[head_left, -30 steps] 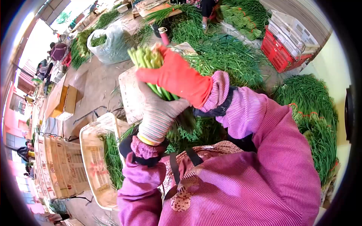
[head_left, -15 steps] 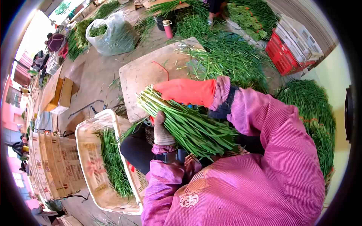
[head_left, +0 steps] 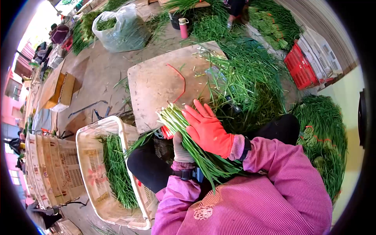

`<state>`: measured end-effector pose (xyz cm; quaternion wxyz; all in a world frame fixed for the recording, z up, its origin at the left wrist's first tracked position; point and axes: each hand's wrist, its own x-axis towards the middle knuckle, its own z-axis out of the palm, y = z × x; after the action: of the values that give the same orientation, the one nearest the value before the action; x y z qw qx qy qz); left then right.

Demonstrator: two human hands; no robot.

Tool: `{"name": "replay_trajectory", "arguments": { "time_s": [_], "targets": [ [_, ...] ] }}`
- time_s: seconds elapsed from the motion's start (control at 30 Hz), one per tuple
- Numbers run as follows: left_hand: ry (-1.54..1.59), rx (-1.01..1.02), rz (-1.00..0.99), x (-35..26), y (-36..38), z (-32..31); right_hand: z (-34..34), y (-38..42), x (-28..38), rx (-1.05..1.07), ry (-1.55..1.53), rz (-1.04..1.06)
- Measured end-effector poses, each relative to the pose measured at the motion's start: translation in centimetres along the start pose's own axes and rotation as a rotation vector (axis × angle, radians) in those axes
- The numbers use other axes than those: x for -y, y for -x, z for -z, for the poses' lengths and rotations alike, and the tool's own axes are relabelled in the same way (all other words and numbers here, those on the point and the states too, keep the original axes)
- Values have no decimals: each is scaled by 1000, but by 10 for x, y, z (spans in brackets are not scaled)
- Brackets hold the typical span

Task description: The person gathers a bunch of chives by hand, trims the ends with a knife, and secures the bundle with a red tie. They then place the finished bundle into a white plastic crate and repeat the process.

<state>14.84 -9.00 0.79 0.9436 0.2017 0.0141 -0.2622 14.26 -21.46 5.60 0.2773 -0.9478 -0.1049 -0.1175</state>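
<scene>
A bundle of long green stalks with pale cut ends lies across my lap, its pale ends pointing up and left. My left hand, in a grey glove, is wrapped round the bundle from the left side. In an orange-red glove, my right hand lies against the top of the bundle with its fingers spread. Beyond the pale ends is a wooden board with a red strip curving on it. Red strands show beside my left hand.
A white crate holding green stalks stands at the left, beside stacked crates. Loose stalks are heaped beyond the board. Farther off are a plastic bag, a pink bottle, a red crate and a person's leg.
My right hand has turned and spread its fingers, moving down and right over the bundle. The view has shifted slightly, and more of the board and red strip shows.
</scene>
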Motion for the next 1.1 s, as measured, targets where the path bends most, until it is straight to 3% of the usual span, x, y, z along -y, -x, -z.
{"name": "replay_trajectory", "arguments": {
  "time_s": [0.13, 0.23, 0.27, 0.33, 0.43, 0.53, 0.6, 0.67, 0.7, 0.77, 0.8, 0.87, 0.93, 1.0, 1.03, 1.1],
  "targets": [
    [24, -39, 34, 6, -3, 3, 13, -5, -1, -9, 98, 57],
    [68, -131, 114, 7, -2, 1, 27, -23, -16, -65, -267, 9],
    [172, -43, 142, 10, -4, 4, 34, -33, -20, -63, -262, 7],
    [215, 190, 242, 16, -11, 3, 48, -53, -19, -111, -137, 162],
    [170, 116, 186, 20, -10, 14, 39, -64, -29, -15, -77, 212],
    [111, 177, 196, 19, -9, 18, 29, -81, -42, 92, -92, 301],
    [192, 188, 234, 17, -10, 9, 41, -105, -45, 91, 309, 328],
    [203, 167, 267, 17, -8, 11, 60, -129, -78, -263, 854, 186],
    [220, 183, 268, 17, -8, 13, 66, -129, -90, -263, 854, 184],
    [244, 180, 271, 16, -6, 14, 79, -128, -100, -534, 833, 111],
    [270, 176, 273, 16, -7, 16, 83, -124, -95, -534, 837, 113],
    [262, 204, 263, 18, -9, 21, 98, -101, -51, 129, -29, -73],
    [264, 174, 247, 19, -9, 22, 81, -69, -35, 258, -194, -58],
    [237, 166, 235, 21, -8, 24, 51, -48, -38, 181, -55, 39],
    [211, 158, 219, 22, -8, 25, 46, -48, -39, 219, -149, -42],
    [199, 168, 214, 23, -7, 27, 42, -49, -42, 219, -137, -9]
  ]
}}
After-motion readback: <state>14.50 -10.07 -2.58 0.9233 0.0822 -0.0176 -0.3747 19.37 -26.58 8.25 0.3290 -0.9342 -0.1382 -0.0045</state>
